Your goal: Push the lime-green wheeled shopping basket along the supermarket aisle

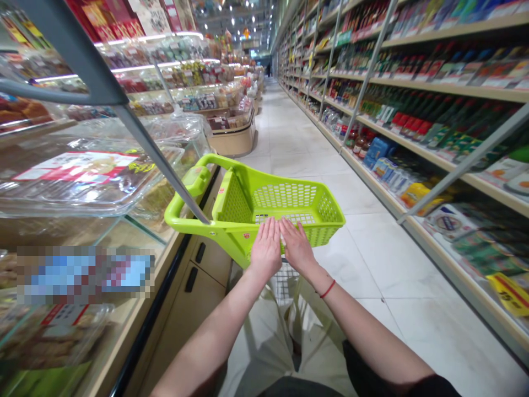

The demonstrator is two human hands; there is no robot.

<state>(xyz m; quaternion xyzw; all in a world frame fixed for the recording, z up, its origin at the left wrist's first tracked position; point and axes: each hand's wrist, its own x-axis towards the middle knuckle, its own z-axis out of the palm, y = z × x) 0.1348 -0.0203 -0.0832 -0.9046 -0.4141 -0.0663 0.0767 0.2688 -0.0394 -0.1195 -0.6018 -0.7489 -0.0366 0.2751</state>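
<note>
A lime green shopping cart (264, 204) with a mesh basket stands in the aisle right in front of me, tilted to the left, its looped handle (185, 193) pointing towards the glass counter. My left hand (266, 248) and my right hand (295, 245) lie side by side, palms down, on the near rim of the basket. The fingers of both are stretched out flat and close together. A red string is tied round my right wrist. What I can see of the basket's floor holds nothing.
A glass display counter (124, 182) with trays of packed food runs along the left, with cupboard doors (194, 270) below. Long shelves (413, 110) of bottles and packets line the right. The white tiled aisle (289, 121) stretches ahead. More display stands (231, 127) sit further on the left.
</note>
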